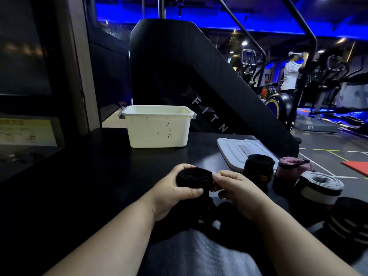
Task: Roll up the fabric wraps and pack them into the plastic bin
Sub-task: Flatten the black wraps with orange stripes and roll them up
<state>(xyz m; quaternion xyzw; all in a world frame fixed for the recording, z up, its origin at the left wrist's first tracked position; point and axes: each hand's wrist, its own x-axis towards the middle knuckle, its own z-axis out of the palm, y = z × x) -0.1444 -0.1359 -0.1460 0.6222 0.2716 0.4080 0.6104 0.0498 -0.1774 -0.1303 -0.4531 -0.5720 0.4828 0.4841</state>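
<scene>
Head view, both hands at lower centre of frame.

- Left hand (pixel 173 189): fingers curled over the far side of a partly rolled black fabric wrap (pixel 194 175), thumb pressed on its near side.
- Right hand (pixel 236 187): pinches the right end of the same roll between thumb and curled fingers.
- The wrap is held just above the dark matte surface (pixel 89 176), coil opening facing up. Its loose tail (pixel 207 213) hangs down between the wrists; its end is lost in shadow.
- Cream rectangular plastic bin (pixel 157 130): upright on the surface at centre frame, beyond the hands and well apart from them. Lid off; inside not visible from this angle.
- Flat white plastic lid (pixel 229 148): lies on the surface right of the bin.
- Finished rolls stand on end at right of frame: a black roll with an orange mark (pixel 257 169) touching the lid's near edge, a pink roll (pixel 292 168) just beside it, a white-and-black roll (pixel 318 186) nearer, and a black striped roll (pixel 350 226) at lower right.
</scene>
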